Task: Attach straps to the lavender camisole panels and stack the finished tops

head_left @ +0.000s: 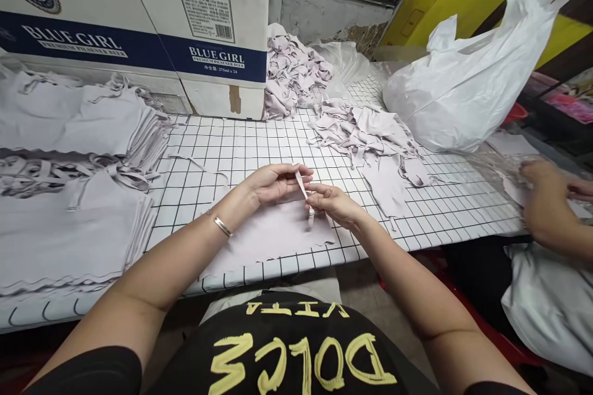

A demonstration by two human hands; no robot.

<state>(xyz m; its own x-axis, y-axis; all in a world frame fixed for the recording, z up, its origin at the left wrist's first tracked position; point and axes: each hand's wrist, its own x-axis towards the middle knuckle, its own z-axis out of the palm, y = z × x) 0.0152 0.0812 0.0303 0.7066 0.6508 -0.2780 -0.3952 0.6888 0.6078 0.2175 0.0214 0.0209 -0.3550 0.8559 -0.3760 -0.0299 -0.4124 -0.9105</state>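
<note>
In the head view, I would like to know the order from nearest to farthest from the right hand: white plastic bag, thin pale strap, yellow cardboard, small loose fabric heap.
From the right hand:
1. Thin pale strap, at its fingers.
2. Small loose fabric heap, just beyond it.
3. White plastic bag, farther right.
4. Yellow cardboard, behind the bag.

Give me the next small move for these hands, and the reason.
Probably draw the thin strap straight: it runs from the left hand's fingertips to the right hand's pinch, while a short piece dangles below, over the pale cloth.
</note>
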